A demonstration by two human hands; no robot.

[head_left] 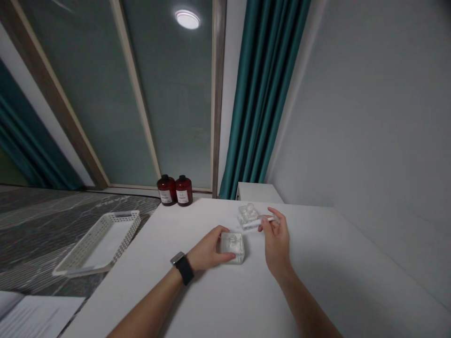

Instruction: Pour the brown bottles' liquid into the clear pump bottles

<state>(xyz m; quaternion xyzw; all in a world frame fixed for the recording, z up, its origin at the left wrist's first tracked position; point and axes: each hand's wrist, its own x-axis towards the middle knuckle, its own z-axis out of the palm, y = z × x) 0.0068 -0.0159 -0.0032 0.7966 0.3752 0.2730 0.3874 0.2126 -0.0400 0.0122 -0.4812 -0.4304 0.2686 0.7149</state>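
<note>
On the white table (218,300), my left hand (211,251) grips a clear, square, box-like container (233,244) by its left side, thumb along the near edge and fingers behind. Some clear, rounded shape shows inside it. My right hand (277,239) is raised a little further off to the right, its fingers pinched around a thin, pale, see-through piece (268,217) whose kind I cannot make out. Just left of those fingertips is a second clear square container (248,215) with a rounded clear knob or lump on top.
Two dark red-brown bottles (174,191) with black caps and white labels stand at the table's far left corner. A white perforated basket (121,244) lies left of the table, near printed paper (38,317). Beyond the far edge is a white cabinet (259,191); a grey wall rises on the right.
</note>
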